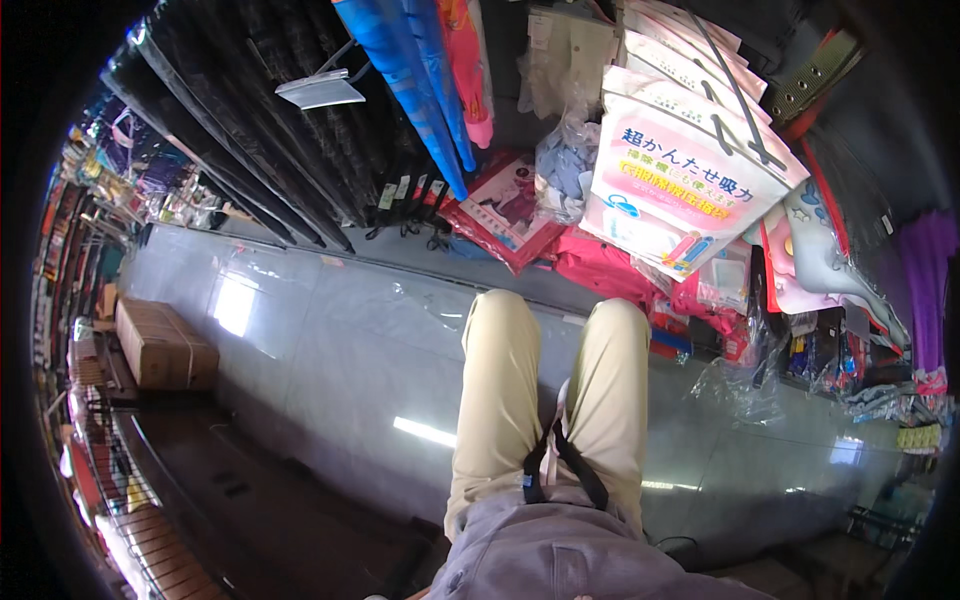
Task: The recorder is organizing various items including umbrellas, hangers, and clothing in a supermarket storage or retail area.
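Neither of my hands can be made out; a sliver at the bottom edge is too small to tell. Before my bent knees in beige trousers is a shop display. Printed pink-and-white packets (667, 180) hang one behind another on a metal hook (731, 82). Left of them hang blue wrapped, tapering items (420, 90), perhaps umbrellas, and a pink one (471, 75). Long black items in clear plastic (247, 112) fill the upper left, behind a clear tag holder (321, 90). A red flat package (514, 210) lies on the low shelf beside a clear bag of grey-blue cloth (566, 169).
A strapped cardboard box (161, 345) stands at the left, by a dark surface (247, 487). Stocked shelving runs along the far left edge. Shiny grey floor (337, 337) lies around my legs. Purple wrapped items (930, 285) hang at the far right, near loose clear plastic (742, 390).
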